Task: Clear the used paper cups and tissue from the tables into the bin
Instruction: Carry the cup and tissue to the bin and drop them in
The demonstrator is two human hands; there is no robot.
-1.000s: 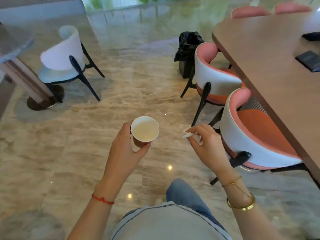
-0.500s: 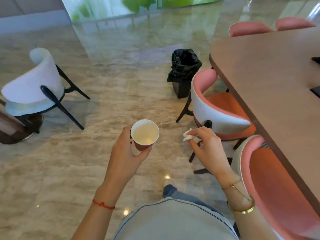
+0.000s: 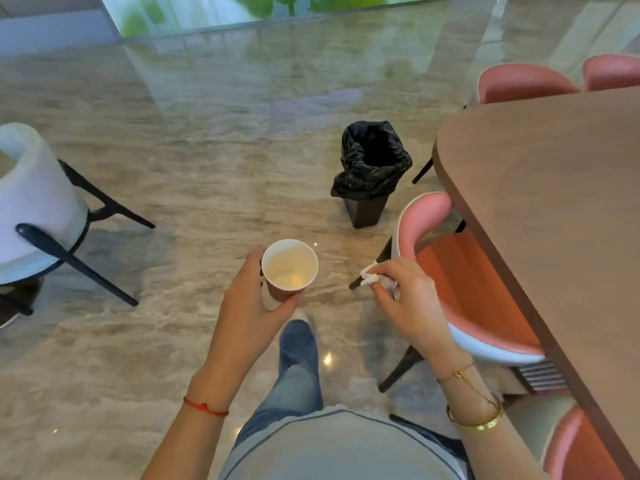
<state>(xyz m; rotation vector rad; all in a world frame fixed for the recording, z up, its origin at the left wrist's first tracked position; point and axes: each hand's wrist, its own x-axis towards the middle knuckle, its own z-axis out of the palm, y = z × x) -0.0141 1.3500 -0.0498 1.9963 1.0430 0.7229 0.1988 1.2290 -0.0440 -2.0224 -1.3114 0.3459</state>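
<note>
My left hand (image 3: pixel 247 306) grips a paper cup (image 3: pixel 289 267) upright, white inside with a reddish outer wall. A crumpled white tissue (image 3: pixel 369 278) is pinched in the fingers of my right hand (image 3: pixel 410 304), level with the cup and to its right. Ahead on the floor stands the bin (image 3: pixel 372 169), dark and lined with a black bag, its mouth open. It is beyond both hands, slightly right of the cup.
A brown table (image 3: pixel 554 216) fills the right side, with pink chairs (image 3: pixel 460 271) tucked along it, one right beside my right hand. A white chair (image 3: pixel 34 209) with black legs stands at the left. Shiny marble floor lies between me and the bin.
I have walked forward: the bin has come nearer and lower in view, and the chairs have slid past. Both hands keep the same hold on cup and tissue.
</note>
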